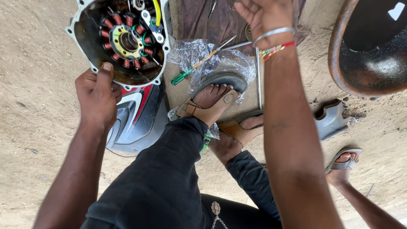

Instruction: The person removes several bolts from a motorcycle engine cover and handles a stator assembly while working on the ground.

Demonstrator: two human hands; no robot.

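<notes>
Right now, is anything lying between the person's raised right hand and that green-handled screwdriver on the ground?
Nothing visible blocks it. The right hand is above the dark cloth, and the green-handled screwdriver lies in the open on crinkled clear plastic, beside thin metal rods. The left hand grips the stator cover's rim, well aside.

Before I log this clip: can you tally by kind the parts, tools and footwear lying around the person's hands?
Round metal engine cover with copper stator coils, gripped by the left hand: 1
Green-handled screwdriver on the clear plastic bag: 1
Thin bare metal rods, below the right hand: 2
Tan strapped sandals: 2
Grey flip-flop: 1
Total: 7
</notes>
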